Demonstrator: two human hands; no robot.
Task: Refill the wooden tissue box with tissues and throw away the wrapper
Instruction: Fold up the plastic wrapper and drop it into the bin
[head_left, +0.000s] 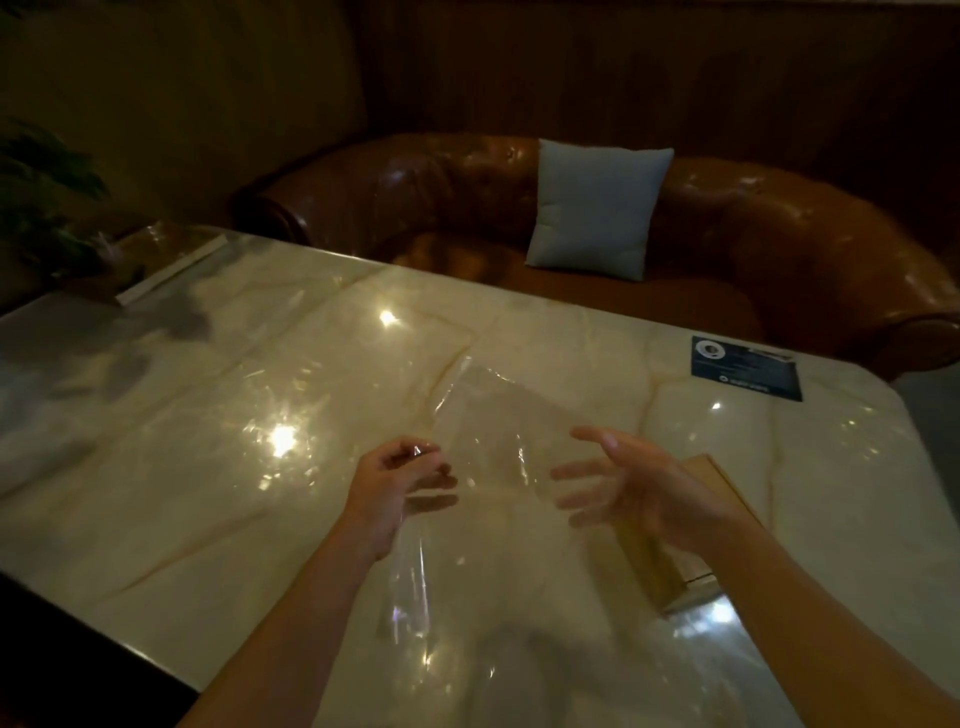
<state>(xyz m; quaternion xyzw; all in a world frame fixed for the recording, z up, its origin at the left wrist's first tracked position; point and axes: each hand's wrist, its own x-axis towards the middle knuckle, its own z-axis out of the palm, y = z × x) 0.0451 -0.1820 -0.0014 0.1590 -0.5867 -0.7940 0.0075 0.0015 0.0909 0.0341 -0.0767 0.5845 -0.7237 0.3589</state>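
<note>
While the left hand (395, 483) has its fingers (415, 453) curled closed, pinching an edge of the clear wrapper (488, 431), the right hand (639, 483) is spread wide with fingers (576, 473) apart and gripping nothing; whether those fingertips touch the film cannot be told. Held above the marble surface (208, 415) between both hands, the wrapper runs lengthwise from near the person away toward the brown sofa (779, 249). Partly hidden under the right hand, the wooden tissue box (670, 566) lies on the surface, long axis running near-to-far, slightly rightward.
</note>
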